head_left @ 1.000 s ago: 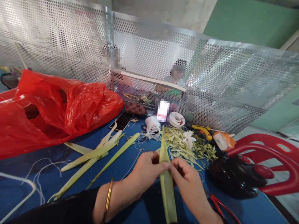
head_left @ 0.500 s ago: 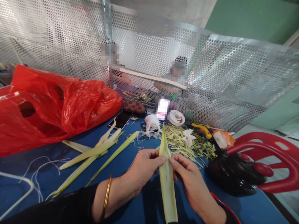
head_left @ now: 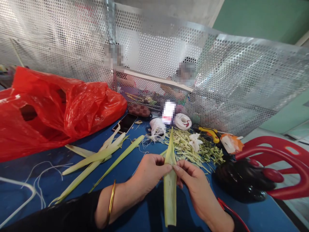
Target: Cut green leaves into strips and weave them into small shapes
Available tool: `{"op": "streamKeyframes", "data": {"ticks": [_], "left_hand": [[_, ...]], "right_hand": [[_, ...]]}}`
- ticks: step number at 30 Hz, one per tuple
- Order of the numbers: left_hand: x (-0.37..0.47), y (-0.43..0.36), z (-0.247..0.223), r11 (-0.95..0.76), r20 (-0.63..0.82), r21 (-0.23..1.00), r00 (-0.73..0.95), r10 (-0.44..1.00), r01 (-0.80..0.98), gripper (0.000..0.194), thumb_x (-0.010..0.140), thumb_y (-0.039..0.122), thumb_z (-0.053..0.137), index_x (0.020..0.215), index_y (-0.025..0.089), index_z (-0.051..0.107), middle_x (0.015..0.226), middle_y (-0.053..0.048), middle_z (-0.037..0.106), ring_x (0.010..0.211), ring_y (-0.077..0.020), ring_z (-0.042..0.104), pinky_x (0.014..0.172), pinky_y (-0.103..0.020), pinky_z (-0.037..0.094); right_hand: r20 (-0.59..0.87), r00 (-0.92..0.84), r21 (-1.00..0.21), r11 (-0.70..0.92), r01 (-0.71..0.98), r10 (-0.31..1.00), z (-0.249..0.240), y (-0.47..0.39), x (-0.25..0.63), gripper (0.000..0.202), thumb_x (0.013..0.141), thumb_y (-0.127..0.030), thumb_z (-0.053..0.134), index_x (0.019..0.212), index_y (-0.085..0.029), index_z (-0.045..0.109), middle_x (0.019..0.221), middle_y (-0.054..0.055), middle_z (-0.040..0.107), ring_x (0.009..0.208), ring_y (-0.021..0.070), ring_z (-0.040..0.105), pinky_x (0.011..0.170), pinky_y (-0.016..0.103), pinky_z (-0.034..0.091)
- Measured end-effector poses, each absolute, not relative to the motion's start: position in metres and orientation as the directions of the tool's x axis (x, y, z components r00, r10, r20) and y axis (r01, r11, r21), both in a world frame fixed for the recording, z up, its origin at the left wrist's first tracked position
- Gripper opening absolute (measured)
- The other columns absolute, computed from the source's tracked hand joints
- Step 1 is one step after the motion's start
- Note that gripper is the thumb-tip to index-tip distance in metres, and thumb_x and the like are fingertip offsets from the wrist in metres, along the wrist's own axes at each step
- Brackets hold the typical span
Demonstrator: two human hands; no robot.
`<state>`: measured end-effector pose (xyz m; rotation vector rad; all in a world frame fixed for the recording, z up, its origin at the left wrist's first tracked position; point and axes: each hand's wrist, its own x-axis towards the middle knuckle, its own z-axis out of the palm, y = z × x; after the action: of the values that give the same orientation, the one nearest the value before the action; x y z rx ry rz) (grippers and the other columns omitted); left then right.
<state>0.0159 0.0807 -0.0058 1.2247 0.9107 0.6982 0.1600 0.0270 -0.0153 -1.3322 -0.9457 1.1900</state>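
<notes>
A long pale-green leaf sheath (head_left: 170, 196), with its pointed tip away from me, is held upright in front of me. My left hand (head_left: 151, 172) pinches its left edge between thumb and fingers. On the opposite edge, my right hand (head_left: 190, 178) does the same, the two thumbs almost meeting across the sheath. Its edges curl inward toward the tip. To the left, several more leaf sheaths (head_left: 96, 159) lie crossed on the blue table (head_left: 135, 219). Beyond my right hand is a pile of thin green strips and buds (head_left: 185, 145).
A red plastic bag (head_left: 72, 109) fills the back left. Behind the strips stand a bundle of white string (head_left: 158, 127), a ribbon roll (head_left: 182, 121) and a lit phone screen (head_left: 168, 111). A dark phone (head_left: 125, 122) lies left. A black bag (head_left: 243, 182) and red chair (head_left: 289, 161) are right.
The lower end of the sheath has swung slightly left and lifted, so its cut end now shows. Its edges look more folded inward. Both hands keep nearly the same place.
</notes>
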Motion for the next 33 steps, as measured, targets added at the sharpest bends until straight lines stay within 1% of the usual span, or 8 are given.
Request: {"op": "streamKeyframes", "data": {"ticks": [3,9,15,18,20,22,27,33], "left_hand": [[0.0156,0.0811,-0.0069,0.202,-0.195,0.979,0.493,0.848,0.04,0.015,0.069,0.029,0.063,0.069,0.015,0.069,0.066,-0.002,0.067,0.06,-0.0132,0.056,0.059,-0.026,0.041],[0.0157,0.0807,-0.0004,0.28,-0.242,0.96,0.518,0.821,0.004,0.013,0.066,0.027,0.064,0.069,0.016,0.07,0.07,-0.004,0.07,0.065,-0.0163,0.061,0.067,-0.029,0.045],[0.016,0.0794,0.0003,0.228,-0.214,0.973,0.492,0.844,0.032,0.011,0.067,0.023,0.062,0.067,0.016,0.07,0.068,-0.002,0.07,0.064,-0.0159,0.061,0.063,-0.027,0.044],[0.0166,0.0803,-0.0006,0.342,-0.295,0.94,0.505,0.811,0.0,0.009,0.066,0.02,0.063,0.067,0.015,0.069,0.064,-0.003,0.069,0.061,-0.0158,0.062,0.063,-0.028,0.046],[0.0168,0.0811,-0.0001,0.465,-0.376,0.884,0.532,0.759,-0.039,0.009,0.065,0.02,0.065,0.069,0.014,0.069,0.064,-0.004,0.069,0.061,-0.017,0.064,0.067,-0.03,0.049],[0.0167,0.0815,0.0006,0.536,-0.411,0.842,0.56,0.719,-0.069,0.011,0.064,0.021,0.068,0.072,0.013,0.069,0.065,-0.005,0.07,0.064,-0.0185,0.066,0.07,-0.032,0.051],[0.0168,0.0801,-0.0022,0.572,-0.379,0.808,0.623,0.684,-0.137,0.023,0.062,0.028,0.076,0.077,0.012,0.069,0.07,-0.006,0.071,0.067,-0.0205,0.067,0.076,-0.035,0.051],[0.0171,0.0779,-0.0071,0.578,-0.327,0.794,0.669,0.667,-0.187,0.029,0.063,0.032,0.078,0.082,0.011,0.07,0.071,-0.007,0.07,0.07,-0.0215,0.067,0.079,-0.036,0.05]], "right_hand": [[-0.142,0.171,-0.988,-0.128,-0.09,0.975,-0.0165,0.0263,0.1612,0.03,0.075,-0.043,0.075,0.071,-0.016,0.063,0.058,-0.004,0.053,0.051,0.0078,0.04,0.048,0.021,0.03],[-0.158,0.134,-0.981,-0.14,-0.132,0.978,-0.0197,0.0261,0.1618,0.031,0.076,-0.043,0.073,0.07,-0.016,0.06,0.057,-0.005,0.049,0.05,0.0077,0.037,0.047,0.021,0.028],[-0.152,0.112,-0.984,-0.139,-0.116,0.982,-0.0177,0.0257,0.1605,0.031,0.077,-0.044,0.072,0.071,-0.016,0.061,0.058,-0.005,0.047,0.052,0.0082,0.036,0.048,0.022,0.027],[-0.158,0.099,-0.982,-0.146,-0.119,0.983,-0.0173,0.0253,0.1603,0.031,0.077,-0.044,0.072,0.071,-0.016,0.061,0.059,-0.005,0.047,0.052,0.008,0.035,0.048,0.021,0.027],[-0.174,0.091,-0.976,-0.159,-0.15,0.98,-0.0172,0.0251,0.1604,0.03,0.076,-0.044,0.073,0.071,-0.016,0.061,0.059,-0.005,0.048,0.052,0.0082,0.036,0.049,0.021,0.027],[-0.198,0.089,-0.965,-0.178,-0.194,0.976,-0.0167,0.0249,0.1606,0.031,0.074,-0.045,0.075,0.071,-0.017,0.061,0.06,-0.004,0.048,0.053,0.0087,0.038,0.05,0.022,0.029],[-0.239,0.062,-0.934,-0.211,-0.289,0.969,-0.0138,0.0248,0.1604,0.033,0.071,-0.047,0.077,0.067,-0.019,0.06,0.056,-0.005,0.048,0.049,0.0088,0.036,0.051,0.023,0.032],[-0.241,0.064,-0.934,-0.213,-0.288,0.968,-0.0134,0.0249,0.1598,0.03,0.071,-0.042,0.077,0.067,-0.018,0.061,0.057,-0.004,0.046,0.051,0.0088,0.036,0.049,0.021,0.03]]}}
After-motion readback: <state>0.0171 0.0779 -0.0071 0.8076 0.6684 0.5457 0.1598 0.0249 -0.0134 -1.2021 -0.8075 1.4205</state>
